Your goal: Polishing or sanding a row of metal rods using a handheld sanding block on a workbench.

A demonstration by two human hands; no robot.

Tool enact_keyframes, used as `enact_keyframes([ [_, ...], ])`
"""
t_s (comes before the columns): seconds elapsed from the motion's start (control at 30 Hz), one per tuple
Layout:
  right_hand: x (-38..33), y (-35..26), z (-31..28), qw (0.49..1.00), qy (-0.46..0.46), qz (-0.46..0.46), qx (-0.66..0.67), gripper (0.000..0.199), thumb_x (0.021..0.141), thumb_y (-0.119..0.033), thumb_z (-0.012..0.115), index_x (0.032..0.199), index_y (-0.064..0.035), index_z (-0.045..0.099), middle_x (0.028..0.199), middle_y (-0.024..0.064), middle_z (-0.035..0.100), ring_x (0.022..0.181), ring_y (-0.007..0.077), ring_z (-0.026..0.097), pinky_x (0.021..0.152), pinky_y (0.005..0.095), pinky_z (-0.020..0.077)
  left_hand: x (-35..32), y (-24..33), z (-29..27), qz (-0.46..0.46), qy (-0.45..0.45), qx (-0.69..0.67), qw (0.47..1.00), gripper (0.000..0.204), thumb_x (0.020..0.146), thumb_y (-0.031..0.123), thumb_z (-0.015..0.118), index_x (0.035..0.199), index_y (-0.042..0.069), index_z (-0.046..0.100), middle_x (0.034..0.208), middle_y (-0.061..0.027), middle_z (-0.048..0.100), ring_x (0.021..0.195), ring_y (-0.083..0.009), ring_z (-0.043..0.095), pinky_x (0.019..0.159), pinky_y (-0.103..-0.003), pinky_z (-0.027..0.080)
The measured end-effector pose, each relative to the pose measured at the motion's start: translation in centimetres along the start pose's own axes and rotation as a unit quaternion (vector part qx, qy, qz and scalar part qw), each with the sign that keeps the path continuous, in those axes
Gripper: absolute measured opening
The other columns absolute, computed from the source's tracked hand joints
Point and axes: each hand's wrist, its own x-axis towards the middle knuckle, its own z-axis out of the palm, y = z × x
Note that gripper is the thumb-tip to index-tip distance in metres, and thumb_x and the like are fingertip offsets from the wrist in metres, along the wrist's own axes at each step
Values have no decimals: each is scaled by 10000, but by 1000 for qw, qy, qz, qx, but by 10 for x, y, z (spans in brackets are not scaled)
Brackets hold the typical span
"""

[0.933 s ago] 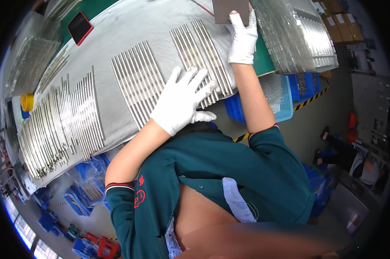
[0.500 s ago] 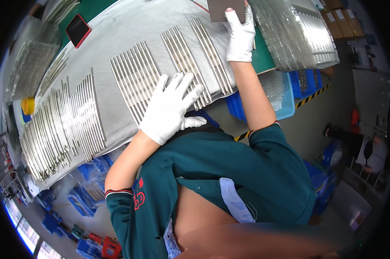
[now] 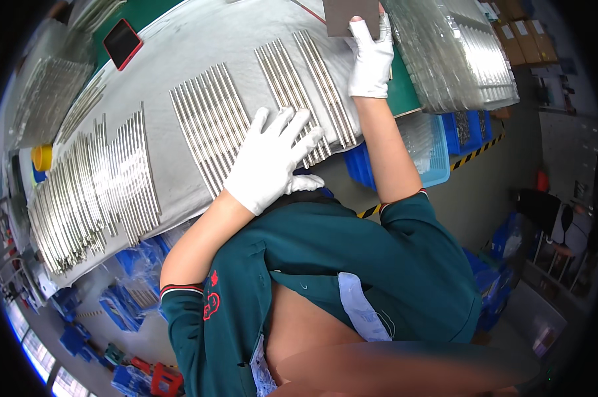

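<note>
The thin silver metal rods [image 3: 292, 86] lie side by side in neat rows on the grey tabletop [image 3: 199, 40]. Lying flat and close like this, they cannot roll away and are easy to count.

The left hand [image 3: 272, 162] wears a white glove. It is spread wide open, fingers apart, and lies flat on top of one row of rods near the tabletop's edge. It grips nothing; the flat palm looks like it presses the rods so they stay even and together.

The right hand [image 3: 371, 56], also in a white glove, reaches farther away across the tabletop. Its fingers rest on the edge of a flat brown square pad [image 3: 348, 14]. It seems to pinch or hold the pad, but how tight the fingers are is hard to see.

To the left of the left hand sits a bigger heap of shiny rods [image 3: 93, 192], less tidy. Far beyond it lies a red and black phone [image 3: 122, 43], out of the way of the work. To the right of the right hand is a stack of clear plastic trays [image 3: 458, 53]. Below the tabletop's edge, near the right arm, sits a blue plastic bin [image 3: 418, 149].
</note>
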Motion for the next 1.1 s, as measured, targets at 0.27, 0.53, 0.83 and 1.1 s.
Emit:
enact_keyframes([
  [0.27,1,-2,0,1000,2,5,-29,553,890,-146,727,1397,-117,509,1255,42,602,1100,168,593,909,354,515,-11,2,-13,-20,0,-19,1000,791,753,591,672,1322,54,561,1337,-182,535,1275,-334,496,1106,-514,299],
  [0.53,1,0,1,1000,7,17,-15,546,906,-150,709,1405,-117,491,1274,51,587,1114,192,585,919,378,501,37,6,25,40,36,-12,998,875,737,635,677,1391,78,508,1411,-181,490,1288,-349,479,1113,-512,304],
  [0.83,3,0,0,1000,-10,7,-1,562,918,-141,686,1425,-96,449,1299,74,568,1158,222,579,976,421,495,25,2,18,10,41,-24,999,851,721,634,688,1338,63,553,1371,-162,509,1294,-314,466,1119,-511,278],
  [1.1,2,-2,0,1000,2,7,-24,553,919,-149,692,1415,-93,455,1298,72,571,1164,220,574,979,430,487,-21,-4,-1,-53,22,-7,998,908,687,642,708,1375,75,533,1393,-203,499,1305,-365,457,1126,-536,281],
])
